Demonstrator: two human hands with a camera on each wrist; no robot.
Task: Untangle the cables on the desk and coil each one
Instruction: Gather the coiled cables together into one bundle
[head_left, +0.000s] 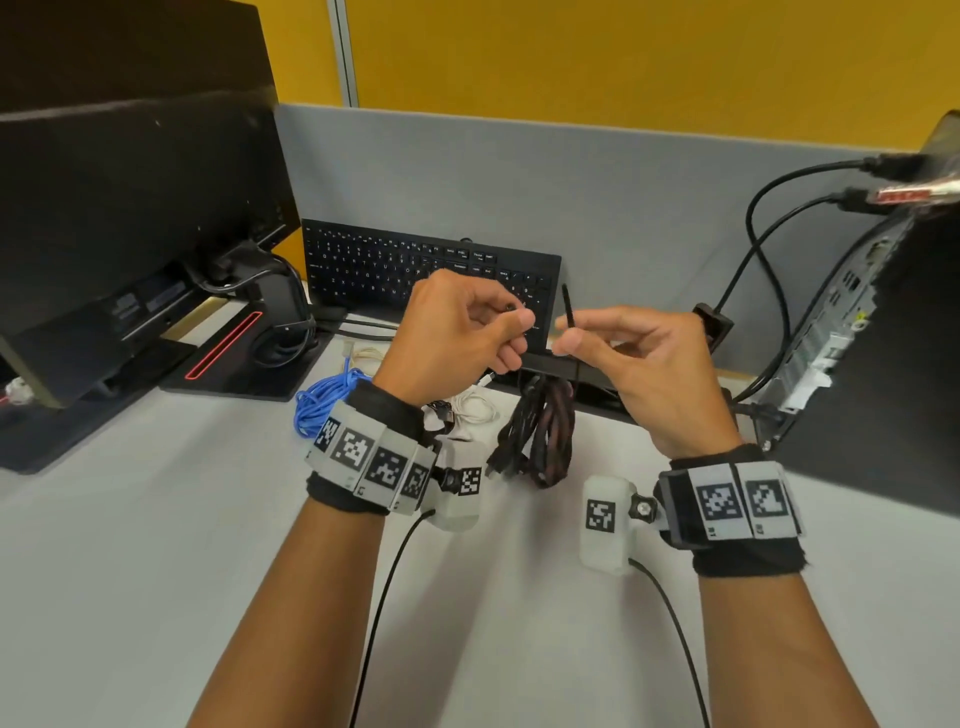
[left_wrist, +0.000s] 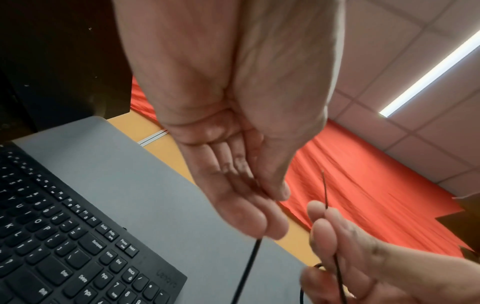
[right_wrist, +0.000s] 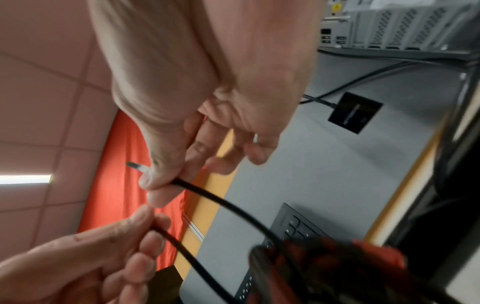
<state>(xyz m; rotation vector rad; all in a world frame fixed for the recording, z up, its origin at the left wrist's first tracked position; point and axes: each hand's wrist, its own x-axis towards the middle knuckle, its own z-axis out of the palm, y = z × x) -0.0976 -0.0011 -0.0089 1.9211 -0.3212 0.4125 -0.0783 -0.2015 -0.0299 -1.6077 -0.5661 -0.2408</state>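
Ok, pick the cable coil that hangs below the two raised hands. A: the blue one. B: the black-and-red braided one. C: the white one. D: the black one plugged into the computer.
B: in the head view the black-and-red braided coil hangs under the left hand and right hand, which pinch its strands; the blue cable lies on the desk.
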